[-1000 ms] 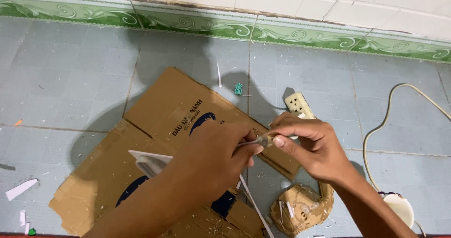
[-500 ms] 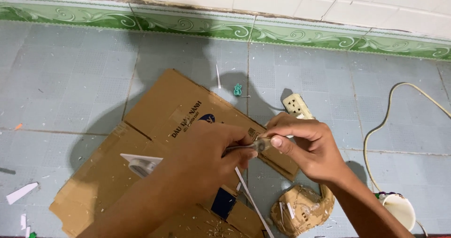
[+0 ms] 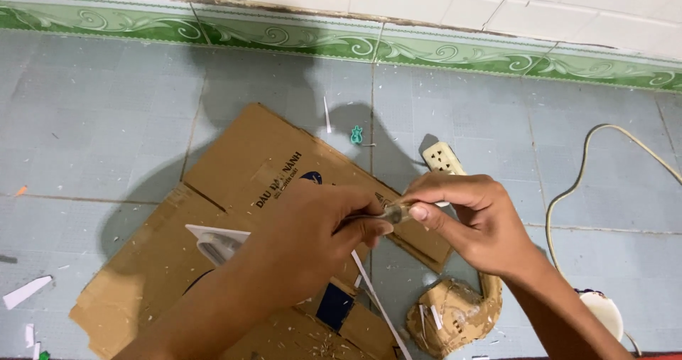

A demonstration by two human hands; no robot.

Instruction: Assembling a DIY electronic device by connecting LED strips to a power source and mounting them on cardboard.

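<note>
- L hand (image 3: 320,225) gripping thin tool (image 3: 366,216), fingers curled tight.
- R hand (image 3: 469,221) pinching small metal piece (image 3: 395,211) at tool tip.
- Both hovering over cardboard (image 3: 234,182) on floor (image 3: 92,118).

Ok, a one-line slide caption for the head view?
Left hand and right hand pinch a small shiny piece together above flattened cardboard on a tiled floor.

Hands drift left over the cardboard

We see our left hand (image 3: 320,225) and right hand (image 3: 472,221), pinching the small metal piece (image 3: 393,211), now slightly lower-left, covering more of the flattened cardboard (image 3: 241,182).
</note>
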